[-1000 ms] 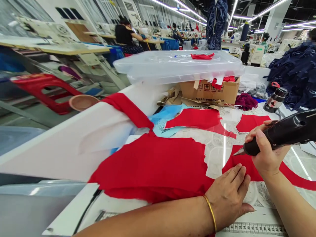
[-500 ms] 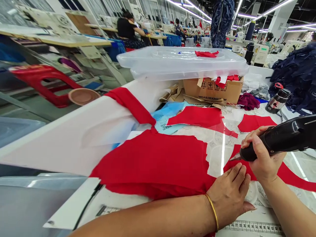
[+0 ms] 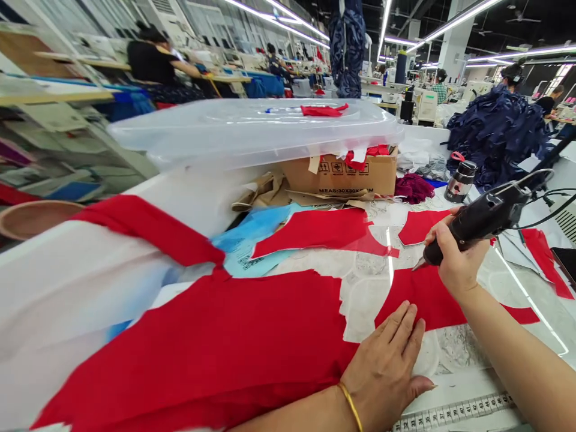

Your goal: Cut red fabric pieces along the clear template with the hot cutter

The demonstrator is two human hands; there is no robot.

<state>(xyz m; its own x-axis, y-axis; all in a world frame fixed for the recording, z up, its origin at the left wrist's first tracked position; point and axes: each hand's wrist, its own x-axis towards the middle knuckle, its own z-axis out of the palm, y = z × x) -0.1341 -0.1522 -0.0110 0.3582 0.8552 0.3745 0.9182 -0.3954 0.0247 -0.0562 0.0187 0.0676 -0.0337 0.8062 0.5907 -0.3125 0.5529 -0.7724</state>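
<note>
Glossy work table [image 3: 450,351], tape measure [image 3: 454,409] along near edge; left hand [image 3: 390,372] flat, fingers spread, pressing red cloth [image 3: 234,342]. Just beyond, right hand [image 3: 455,259] wrapped tight round black cutting tool [image 3: 481,221], tip touching red strip [image 3: 423,295]. Farther back, more red pieces [image 3: 324,231], cardboard box [image 3: 355,174], clear plastic lid [image 3: 252,129], dark blue fabric heap [image 3: 499,132]

I see matt red woven cloth [image 3: 216,342] on a glossy, reflective tabletop [image 3: 454,354]. My right hand [image 3: 454,264] grips a smooth black plastic tool [image 3: 483,219]; nearby, a translucent plastic lid [image 3: 252,129] and brown cardboard box [image 3: 342,175].
</note>
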